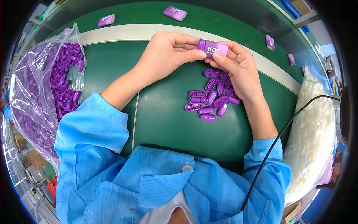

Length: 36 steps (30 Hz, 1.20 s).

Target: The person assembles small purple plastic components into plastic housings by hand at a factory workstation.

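Note:
Both my hands meet in front of the white strip, above the green table. With fingers and thumb, my right hand grips a flat purple case with rounded edges and white print. At the left end of that case, my left hand pinches a darker purple plastic cap. The cap lies against the case's end; whether it is fully seated I cannot tell. Just below my right hand, several loose purple caps are scattered on the table, some with their hollow side up.
A clear bag full of purple caps lies open at the left. On the right stands a bag of cream-white pieces, with a black cable nearby. Beyond the white strip, several purple cases lie on a green belt.

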### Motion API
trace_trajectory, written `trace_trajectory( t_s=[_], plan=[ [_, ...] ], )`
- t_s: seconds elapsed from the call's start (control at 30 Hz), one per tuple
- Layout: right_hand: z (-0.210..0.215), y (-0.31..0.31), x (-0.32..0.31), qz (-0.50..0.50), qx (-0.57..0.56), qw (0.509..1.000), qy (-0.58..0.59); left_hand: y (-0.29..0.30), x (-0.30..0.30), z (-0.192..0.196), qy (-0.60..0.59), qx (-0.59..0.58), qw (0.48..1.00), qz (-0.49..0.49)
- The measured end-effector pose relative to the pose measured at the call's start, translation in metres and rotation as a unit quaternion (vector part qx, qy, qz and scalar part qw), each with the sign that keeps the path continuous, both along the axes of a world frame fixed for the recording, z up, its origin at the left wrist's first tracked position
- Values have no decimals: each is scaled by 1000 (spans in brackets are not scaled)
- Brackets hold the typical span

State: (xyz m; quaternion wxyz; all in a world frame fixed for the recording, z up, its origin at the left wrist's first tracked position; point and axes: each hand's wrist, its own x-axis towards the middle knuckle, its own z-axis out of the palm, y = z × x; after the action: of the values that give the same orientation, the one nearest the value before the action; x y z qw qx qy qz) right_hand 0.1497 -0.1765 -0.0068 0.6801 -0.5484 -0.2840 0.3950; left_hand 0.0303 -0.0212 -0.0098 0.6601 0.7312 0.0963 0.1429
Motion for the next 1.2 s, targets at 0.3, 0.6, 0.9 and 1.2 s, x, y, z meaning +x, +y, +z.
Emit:
trace_trajectory(
  t_s=[0.3,0.6,0.9,1.2],
  plan=[
    [5,-2,-7,-33,-17,995,-98,-12,-4,2,-37,66,997,34],
    [5,-3,-23,-64,-14,977,-203,-40,-20,8,-34,485,866,115],
    [0,15,27,-60,-34,936,-345,-2,20,4,-80,222,969,73],
    [-39,-16,168,-308,-235,597,-703,32,57,2,-1,486,844,228]
  ],
)
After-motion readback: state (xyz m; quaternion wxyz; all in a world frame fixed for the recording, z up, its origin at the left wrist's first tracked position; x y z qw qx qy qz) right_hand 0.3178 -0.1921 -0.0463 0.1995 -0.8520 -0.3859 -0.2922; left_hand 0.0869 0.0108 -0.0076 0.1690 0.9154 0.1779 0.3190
